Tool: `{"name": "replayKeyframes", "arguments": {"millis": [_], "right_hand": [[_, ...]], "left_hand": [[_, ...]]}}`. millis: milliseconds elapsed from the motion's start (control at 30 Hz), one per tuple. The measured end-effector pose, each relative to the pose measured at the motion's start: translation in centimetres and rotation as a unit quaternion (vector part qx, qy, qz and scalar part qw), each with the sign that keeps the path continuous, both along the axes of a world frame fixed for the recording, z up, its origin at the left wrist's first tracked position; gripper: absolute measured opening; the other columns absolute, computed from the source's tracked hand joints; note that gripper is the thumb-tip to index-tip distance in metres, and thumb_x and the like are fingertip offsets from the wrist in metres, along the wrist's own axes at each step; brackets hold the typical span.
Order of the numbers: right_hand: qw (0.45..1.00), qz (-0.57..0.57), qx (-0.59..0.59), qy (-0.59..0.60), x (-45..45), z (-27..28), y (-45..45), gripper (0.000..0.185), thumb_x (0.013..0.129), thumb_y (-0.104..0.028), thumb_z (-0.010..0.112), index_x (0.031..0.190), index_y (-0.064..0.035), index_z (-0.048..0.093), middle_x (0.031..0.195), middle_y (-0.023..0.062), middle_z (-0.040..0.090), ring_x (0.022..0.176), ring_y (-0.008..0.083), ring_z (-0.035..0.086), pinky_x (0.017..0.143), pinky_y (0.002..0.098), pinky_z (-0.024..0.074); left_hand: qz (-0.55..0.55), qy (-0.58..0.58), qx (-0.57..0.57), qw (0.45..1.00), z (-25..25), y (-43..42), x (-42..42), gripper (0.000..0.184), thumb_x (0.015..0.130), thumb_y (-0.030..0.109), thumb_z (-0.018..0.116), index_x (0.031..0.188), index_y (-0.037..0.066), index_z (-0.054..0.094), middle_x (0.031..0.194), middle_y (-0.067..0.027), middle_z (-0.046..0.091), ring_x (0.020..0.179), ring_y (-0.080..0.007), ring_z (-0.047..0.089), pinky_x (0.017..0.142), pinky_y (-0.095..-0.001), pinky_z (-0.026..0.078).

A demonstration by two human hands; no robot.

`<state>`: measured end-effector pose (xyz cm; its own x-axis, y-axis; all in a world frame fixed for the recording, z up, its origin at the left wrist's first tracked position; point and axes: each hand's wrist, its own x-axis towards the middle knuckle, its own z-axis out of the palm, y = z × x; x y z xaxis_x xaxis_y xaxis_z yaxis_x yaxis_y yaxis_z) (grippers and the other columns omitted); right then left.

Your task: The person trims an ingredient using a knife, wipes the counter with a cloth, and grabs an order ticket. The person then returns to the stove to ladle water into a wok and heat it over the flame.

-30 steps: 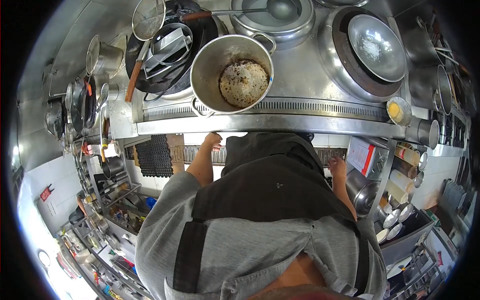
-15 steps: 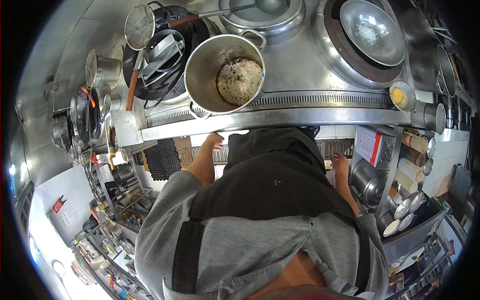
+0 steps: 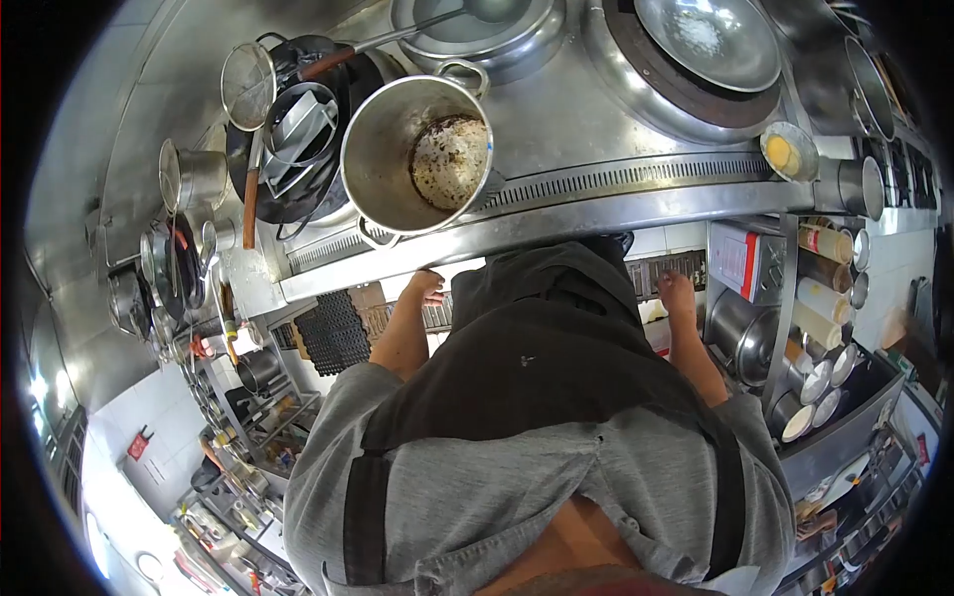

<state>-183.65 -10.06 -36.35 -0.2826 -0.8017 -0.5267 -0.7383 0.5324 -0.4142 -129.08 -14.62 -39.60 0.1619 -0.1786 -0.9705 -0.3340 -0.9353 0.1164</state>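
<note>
My left hand (image 3: 427, 287) hangs below the stove's front edge (image 3: 556, 223), loosely curled, with nothing seen in it. On the other side of the black apron (image 3: 532, 363), my right hand (image 3: 677, 291) hangs at the same height, fingers slack and nothing visible in them. Neither hand touches the cookware. Nearest my left hand stands a tall metal pot (image 3: 383, 149) with two handles; dark, burnt-looking residue (image 3: 452, 164) covers its bottom. A small bowl (image 3: 807, 164) holding egg yolk (image 3: 782, 152) sits at the right end of the ledge.
A wok (image 3: 730, 70) with white matter inside rests on the right burner. Left of the pot lie a wire strainer (image 3: 248, 86) and a black wok (image 3: 238, 164). A ladle (image 3: 383, 38) spans the back. Sauce bottles (image 3: 825, 241) line the right shelf.
My view has shifted and turned slightly, so the stove things appear further left and the wok higher. My right hand has risen a little beside my body. Both hands stay below the edge.
</note>
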Motion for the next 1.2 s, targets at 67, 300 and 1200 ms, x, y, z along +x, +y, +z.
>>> {"name": "replayKeyframes", "arguments": {"millis": [67, 300, 1200], "right_hand": [[1.000, 0.010, 0.018, 0.008, 0.2, -0.4, 0.1, 0.034, 0.072, -0.022, 0.062, 0.101, -0.0047, 0.063, 0.088, 0.0211, 0.063, 0.085, 0.0336, 0.061, 0.076, 0.0378, 0.0484], [0.996, 0.059, 0.044, -0.045, -0.1, -2.1, 3.1, 0.036, 0.071, -0.024, 0.066, 0.099, -0.0011, 0.063, 0.091, 0.0228, 0.062, 0.091, 0.0369, 0.059, 0.083, 0.0420, 0.0461], [0.965, 0.261, 0.000, 0.007, -15.0, -8.7, -1.1, 0.029, 0.069, -0.029, 0.061, 0.084, -0.0041, 0.064, 0.088, 0.0192, 0.062, 0.086, 0.0345, 0.059, 0.080, 0.0421, 0.0464]], "left_hand": [[-0.026, 0.004, 0.018, 1.000, 0.4, -0.2, -0.5, 0.019, 0.086, 0.016, 0.050, 0.102, 0.008, 0.055, 0.090, -0.0094, 0.054, 0.077, -0.0250, 0.059, 0.068, -0.0410, 0.053], [-0.113, 0.044, 0.097, 0.988, 3.4, -1.3, -4.5, 0.026, 0.086, 0.027, 0.048, 0.107, 0.011, 0.053, 0.101, -0.0097, 0.053, 0.085, -0.0250, 0.055, 0.073, -0.0435, 0.052], [-0.523, 0.029, -0.069, 0.849, 6.3, 13.1, -20.9, 0.023, 0.073, 0.024, 0.065, 0.087, 0.005, 0.066, 0.080, -0.0054, 0.064, 0.064, -0.0163, 0.061, 0.052, -0.0284, 0.053]]}}
